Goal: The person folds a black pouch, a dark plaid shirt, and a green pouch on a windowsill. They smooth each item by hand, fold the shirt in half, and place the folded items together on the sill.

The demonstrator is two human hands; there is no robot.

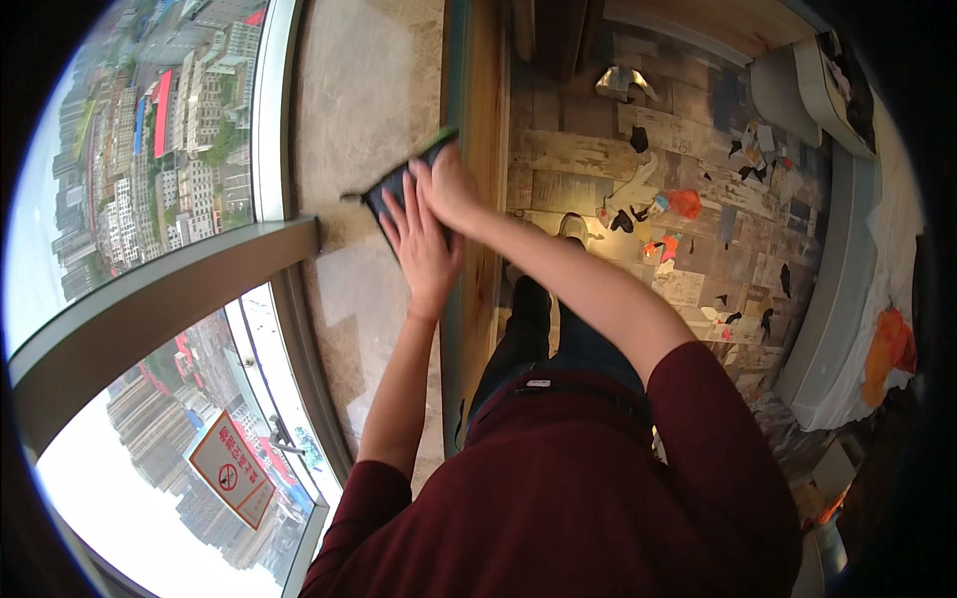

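Note:
A flat black item (387,196) lies on the stone-look windowsill (366,90), blurred enough that I cannot tell its exact kind. It has a green edge (439,139) at its far right corner and a short dark tab (351,197) at its left corner. My left hand (428,250) rests flat across its top with the fingers spread. Just beyond, my right hand (448,187) is curled over its right end, close to the green edge. The fingertips of that hand are partly hidden.
Left of the sill stands a window frame (172,288) with a handle (282,441) and a warning sticker (233,471). To the right, scraps, an orange-red piece (684,203) and a silvery item (624,84) litter the patterned floor (583,153). A grey-white furniture piece (830,284) lines the far right.

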